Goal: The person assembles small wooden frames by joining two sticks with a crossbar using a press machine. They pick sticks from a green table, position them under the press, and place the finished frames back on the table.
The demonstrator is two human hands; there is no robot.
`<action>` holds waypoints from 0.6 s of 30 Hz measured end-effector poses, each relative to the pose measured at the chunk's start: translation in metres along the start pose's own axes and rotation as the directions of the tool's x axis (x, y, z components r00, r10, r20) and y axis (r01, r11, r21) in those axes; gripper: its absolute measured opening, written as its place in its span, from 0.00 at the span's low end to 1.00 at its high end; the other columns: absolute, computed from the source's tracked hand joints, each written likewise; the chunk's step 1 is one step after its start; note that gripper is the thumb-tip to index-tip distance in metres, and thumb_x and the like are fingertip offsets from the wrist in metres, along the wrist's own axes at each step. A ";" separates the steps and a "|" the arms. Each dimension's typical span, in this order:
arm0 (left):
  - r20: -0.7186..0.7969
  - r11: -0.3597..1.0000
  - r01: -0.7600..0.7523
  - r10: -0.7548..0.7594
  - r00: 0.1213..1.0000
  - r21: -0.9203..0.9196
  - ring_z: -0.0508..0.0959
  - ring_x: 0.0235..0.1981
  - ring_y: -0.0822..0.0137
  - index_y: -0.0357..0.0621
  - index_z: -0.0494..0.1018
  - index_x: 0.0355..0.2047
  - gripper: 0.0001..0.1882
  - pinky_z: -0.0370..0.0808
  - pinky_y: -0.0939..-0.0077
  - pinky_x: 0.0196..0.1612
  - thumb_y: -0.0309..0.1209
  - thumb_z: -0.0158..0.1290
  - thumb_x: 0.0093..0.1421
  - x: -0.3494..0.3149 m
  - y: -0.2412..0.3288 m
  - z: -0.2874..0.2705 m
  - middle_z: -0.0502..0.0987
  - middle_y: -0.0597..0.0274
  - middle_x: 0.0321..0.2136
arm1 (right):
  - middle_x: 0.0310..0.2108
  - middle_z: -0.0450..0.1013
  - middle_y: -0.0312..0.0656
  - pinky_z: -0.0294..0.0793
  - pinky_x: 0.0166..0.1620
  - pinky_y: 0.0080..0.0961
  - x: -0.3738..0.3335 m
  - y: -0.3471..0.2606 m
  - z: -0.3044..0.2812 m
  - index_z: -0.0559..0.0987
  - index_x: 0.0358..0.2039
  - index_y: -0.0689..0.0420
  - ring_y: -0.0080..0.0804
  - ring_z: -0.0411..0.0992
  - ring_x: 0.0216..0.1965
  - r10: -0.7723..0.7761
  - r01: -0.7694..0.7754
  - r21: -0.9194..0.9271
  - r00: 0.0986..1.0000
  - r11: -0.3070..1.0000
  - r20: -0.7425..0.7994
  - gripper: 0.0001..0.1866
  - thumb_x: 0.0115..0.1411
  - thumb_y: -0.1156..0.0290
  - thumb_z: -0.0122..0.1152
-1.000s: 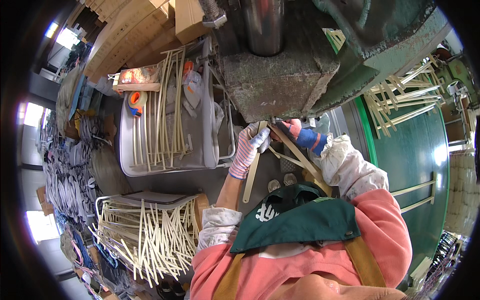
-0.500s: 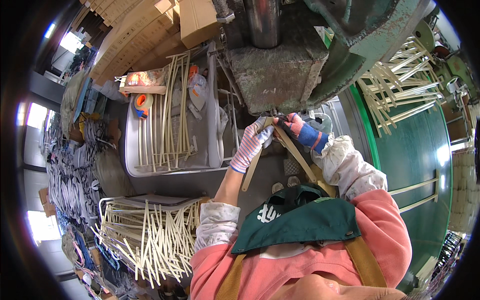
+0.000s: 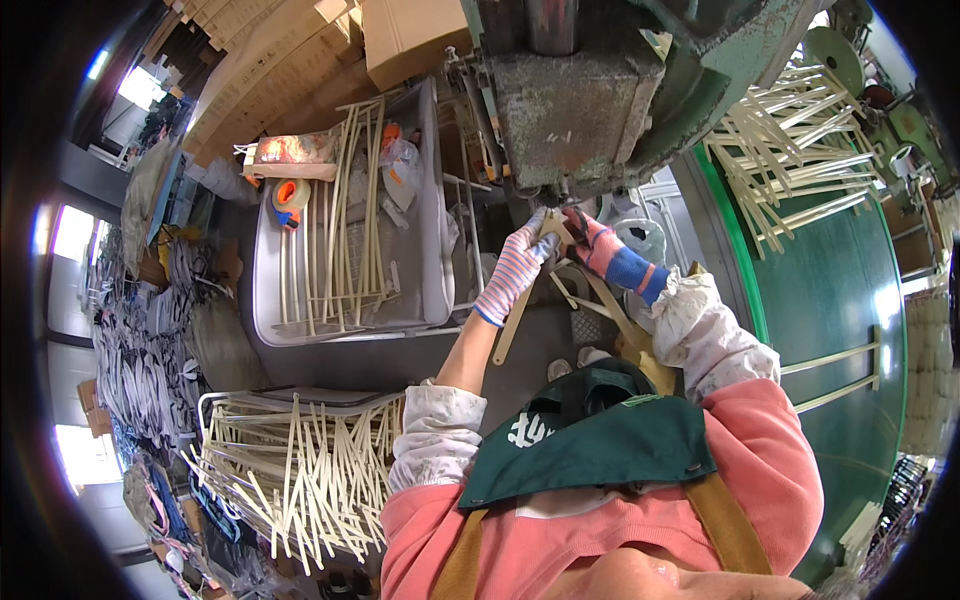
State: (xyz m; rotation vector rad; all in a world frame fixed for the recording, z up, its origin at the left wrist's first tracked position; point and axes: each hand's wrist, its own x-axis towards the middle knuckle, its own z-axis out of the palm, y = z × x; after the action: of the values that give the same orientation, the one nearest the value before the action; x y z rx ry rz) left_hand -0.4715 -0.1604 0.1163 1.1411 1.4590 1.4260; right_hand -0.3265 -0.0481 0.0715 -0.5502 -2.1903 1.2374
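Observation:
Both hands wear striped knit gloves and meet just below the block-shaped head of a green press (image 3: pixel 572 125). My left hand (image 3: pixel 517 265) is closed round the upper end of a flat beige strip (image 3: pixel 514 325), whose rounded lower end hangs toward me. My right hand (image 3: pixel 600 248), in a pink and blue glove, is closed with its fingertips at the top of a second beige strip (image 3: pixel 617 310) that slants down to the right. Together the strips form an upside-down V. Fingers partly hide the point where they meet.
Left of the press stands a grey-white tray (image 3: pixel 436 200) with long strips, a tape dispenser (image 3: pixel 290 198) and plastic bags. A rack (image 3: pixel 205 408) at lower left carries many loose strips. To the right, strip frames (image 3: pixel 790 160) are piled on a green table (image 3: pixel 830 290). Cardboard boxes (image 3: pixel 415 40) stand behind.
My hands have shifted slightly up and right with the strips, closer under the press. The view has shifted a little too, and a thin strip now shows between the two.

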 end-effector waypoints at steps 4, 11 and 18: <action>-0.125 0.784 -0.155 0.284 0.951 0.601 0.73 0.31 0.46 0.32 0.60 0.52 0.26 0.72 0.65 0.37 0.34 0.52 0.58 -0.045 0.007 0.009 0.73 0.42 0.33 | 0.36 0.73 0.48 0.72 0.40 0.34 -0.053 -0.013 -0.018 0.68 0.47 0.56 0.48 0.72 0.37 0.206 -0.156 -0.288 0.967 0.945 0.150 0.22 0.51 0.70 0.59; 0.111 0.894 0.381 -0.365 0.924 -0.235 0.63 0.11 0.80 0.35 0.72 0.33 0.16 0.58 0.87 0.13 0.38 0.47 0.63 -0.096 0.037 -0.038 0.67 0.68 0.14 | 0.15 0.67 0.27 0.59 0.18 0.14 -0.051 -0.036 -0.083 0.78 0.32 0.58 0.12 0.62 0.15 0.413 -0.483 0.280 0.869 0.830 0.273 0.10 0.57 0.64 0.60; 0.213 0.875 0.454 -0.418 0.883 -0.167 0.59 0.09 0.81 0.34 0.72 0.30 0.16 0.56 0.85 0.12 0.36 0.45 0.64 -0.085 0.053 -0.054 0.65 0.70 0.12 | 0.14 0.68 0.28 0.59 0.17 0.13 -0.036 -0.047 -0.097 0.78 0.29 0.57 0.13 0.63 0.14 0.450 -0.549 0.235 0.814 0.802 0.369 0.09 0.57 0.65 0.60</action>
State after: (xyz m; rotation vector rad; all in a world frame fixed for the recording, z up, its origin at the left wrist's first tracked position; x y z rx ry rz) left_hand -0.4946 -0.2592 0.1675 0.7180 1.3026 1.1026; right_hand -0.2398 -0.0304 0.1431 -0.8952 -2.0541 2.0518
